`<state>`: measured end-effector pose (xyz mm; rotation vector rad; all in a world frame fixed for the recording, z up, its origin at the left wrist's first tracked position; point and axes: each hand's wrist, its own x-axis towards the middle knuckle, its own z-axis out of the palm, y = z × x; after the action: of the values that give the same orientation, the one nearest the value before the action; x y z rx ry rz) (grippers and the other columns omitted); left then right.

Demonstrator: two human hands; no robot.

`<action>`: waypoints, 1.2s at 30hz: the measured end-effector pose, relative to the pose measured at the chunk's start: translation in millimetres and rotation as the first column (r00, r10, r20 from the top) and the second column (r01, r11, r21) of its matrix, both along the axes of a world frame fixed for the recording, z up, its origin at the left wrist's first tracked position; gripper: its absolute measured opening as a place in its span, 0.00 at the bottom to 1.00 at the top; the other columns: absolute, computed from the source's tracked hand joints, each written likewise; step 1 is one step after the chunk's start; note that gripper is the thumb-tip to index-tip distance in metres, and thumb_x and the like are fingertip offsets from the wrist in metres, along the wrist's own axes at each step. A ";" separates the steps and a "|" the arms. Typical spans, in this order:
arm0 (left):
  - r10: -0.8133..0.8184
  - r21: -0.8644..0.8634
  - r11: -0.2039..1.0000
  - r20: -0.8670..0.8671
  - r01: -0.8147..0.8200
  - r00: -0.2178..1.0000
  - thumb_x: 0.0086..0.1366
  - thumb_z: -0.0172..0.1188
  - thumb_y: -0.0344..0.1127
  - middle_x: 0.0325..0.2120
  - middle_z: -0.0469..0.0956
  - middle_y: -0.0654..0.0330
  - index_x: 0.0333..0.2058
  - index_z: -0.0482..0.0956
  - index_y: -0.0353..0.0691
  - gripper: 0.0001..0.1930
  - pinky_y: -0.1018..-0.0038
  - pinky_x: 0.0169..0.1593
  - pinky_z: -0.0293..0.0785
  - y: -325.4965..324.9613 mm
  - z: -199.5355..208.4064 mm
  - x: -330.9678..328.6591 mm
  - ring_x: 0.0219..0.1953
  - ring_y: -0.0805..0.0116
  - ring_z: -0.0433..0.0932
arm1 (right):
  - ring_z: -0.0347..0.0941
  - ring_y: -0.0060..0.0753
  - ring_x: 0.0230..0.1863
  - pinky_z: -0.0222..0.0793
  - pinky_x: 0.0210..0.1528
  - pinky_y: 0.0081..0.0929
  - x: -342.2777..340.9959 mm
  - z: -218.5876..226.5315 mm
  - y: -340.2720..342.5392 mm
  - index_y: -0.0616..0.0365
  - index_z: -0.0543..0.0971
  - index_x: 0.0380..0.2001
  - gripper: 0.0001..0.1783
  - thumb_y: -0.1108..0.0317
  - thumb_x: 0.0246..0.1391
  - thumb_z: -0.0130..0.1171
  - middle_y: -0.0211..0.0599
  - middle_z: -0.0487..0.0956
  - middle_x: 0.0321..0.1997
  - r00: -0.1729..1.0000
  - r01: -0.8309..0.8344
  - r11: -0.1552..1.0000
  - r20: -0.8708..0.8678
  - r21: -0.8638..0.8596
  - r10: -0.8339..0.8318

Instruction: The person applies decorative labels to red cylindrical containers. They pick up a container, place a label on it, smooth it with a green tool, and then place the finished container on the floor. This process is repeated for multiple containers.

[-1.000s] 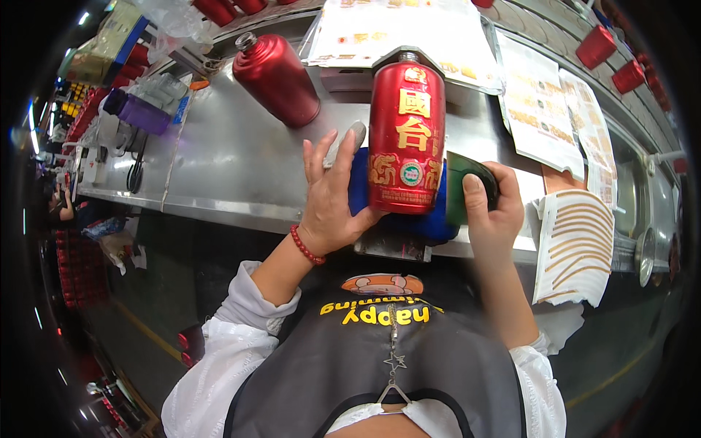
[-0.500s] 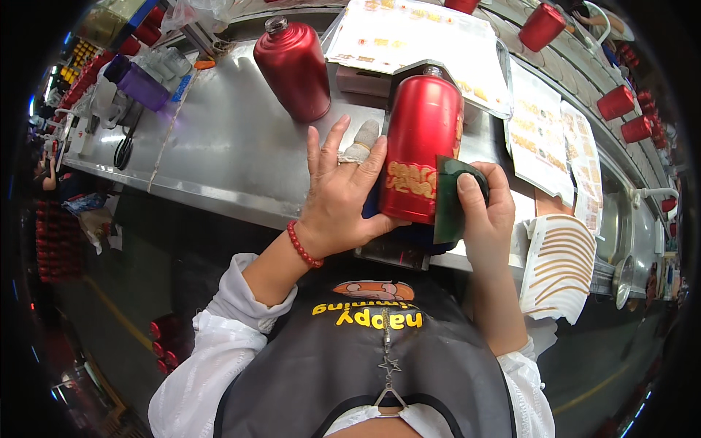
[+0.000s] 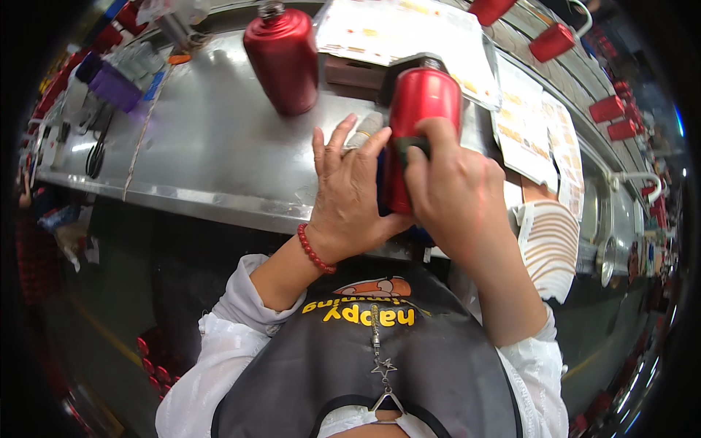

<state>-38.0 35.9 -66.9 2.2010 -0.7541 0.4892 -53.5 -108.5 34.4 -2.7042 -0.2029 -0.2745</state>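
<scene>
A glossy red bottle lies tilted on a dark holder in front of me, its neck pointing away. My left hand has its fingers spread, one in a greyish cover, and touches the bottle's left side with forefinger and thumb. My right hand grips a green scraper, mostly hidden under the fingers, and presses it on the bottle's left part. The gold lettering near the bottle's base is now covered by that hand. Another red bottle stands on the metal bench to the left.
White sheets of gold decals lie behind the bottle, with more sheets to the right. A striped backing sheet hangs at the bench edge. Farther left are a purple bottle and scissors. Red bottles stand along a conveyor.
My right hand has swung left across the bottle with the scraper, from its right edge to its left part. The left hand stays beside the bottle. The whole view has shifted slightly.
</scene>
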 end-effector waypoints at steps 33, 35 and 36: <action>0.028 0.235 0.969 0.191 -0.073 0.981 0.58 0.66 0.64 0.41 0.80 0.51 0.65 0.68 0.35 0.46 0.40 0.71 0.35 2.0 4.5 -6.4 0.68 0.47 0.59 | 0.69 0.32 0.40 0.65 0.43 0.27 -61.7 -56.4 -261.3 0.62 0.79 0.32 0.05 0.71 0.60 0.62 0.36 0.73 0.36 0.997 0.006 0.996 0.071 0.088 -0.012; 0.023 0.226 0.971 0.218 -0.074 0.976 0.57 0.66 0.64 0.34 0.80 0.54 0.66 0.66 0.35 0.48 0.40 0.71 0.33 -2.3 9.5 -6.2 0.68 0.49 0.60 | 0.71 0.31 0.42 0.65 0.42 0.26 -70.1 -32.6 -211.9 0.63 0.79 0.32 0.03 0.74 0.58 0.62 0.34 0.73 0.38 1.000 0.009 0.983 0.012 0.184 -0.012; 0.012 0.222 0.974 0.190 -0.055 0.982 0.57 0.67 0.64 0.36 0.79 0.53 0.67 0.63 0.36 0.49 0.40 0.71 0.33 -0.4 13.0 -7.6 0.68 0.50 0.59 | 0.71 0.34 0.44 0.66 0.45 0.27 -67.5 -27.6 -193.6 0.63 0.78 0.31 0.03 0.77 0.54 0.63 0.35 0.72 0.38 0.994 -0.099 0.986 0.055 0.136 0.092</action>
<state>-45.6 35.4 -53.9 2.4054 -0.9124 0.6634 -121.0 -302.1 6.7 -2.5436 -0.3147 -0.3134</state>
